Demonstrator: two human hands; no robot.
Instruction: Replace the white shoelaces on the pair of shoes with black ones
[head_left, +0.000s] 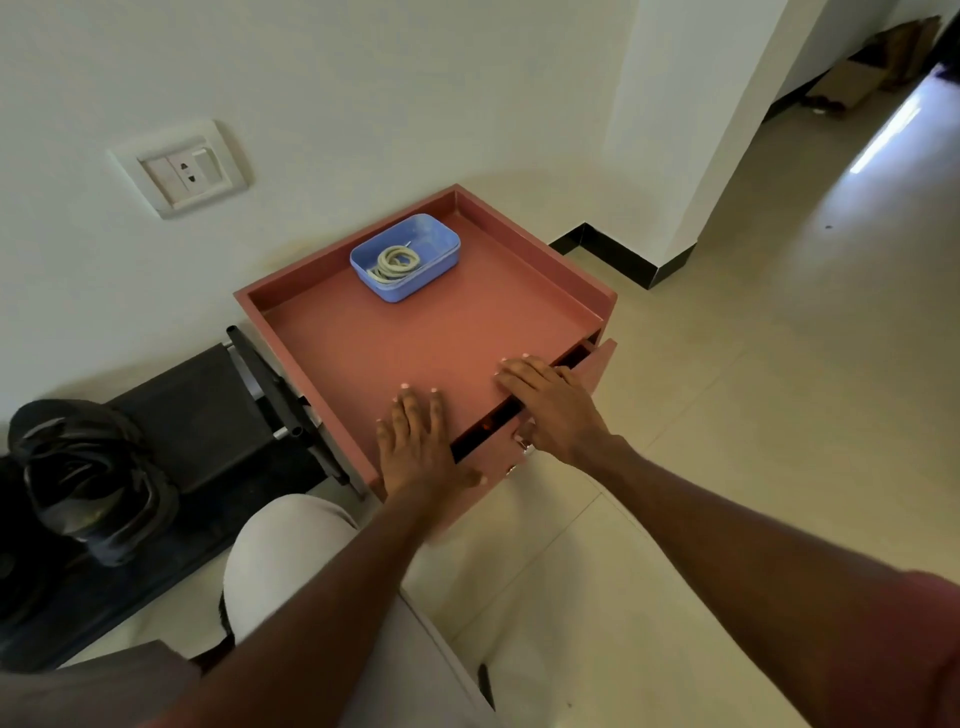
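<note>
Pale floor tiles surround a pink cabinet (415, 332) whose top carries a blue tray (441, 244) of coiled white laces (396, 264). Black shoes (88, 467) sit on a mat at left. Left hand (415, 441) lies flat on the top; right hand (550, 400) rests flat over the slightly open drawer (592, 364).

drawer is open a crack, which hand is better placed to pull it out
Right. The right hand lies over the drawer gap, thumb down by the front. The left hand lies flat on the cabinet top.
</note>
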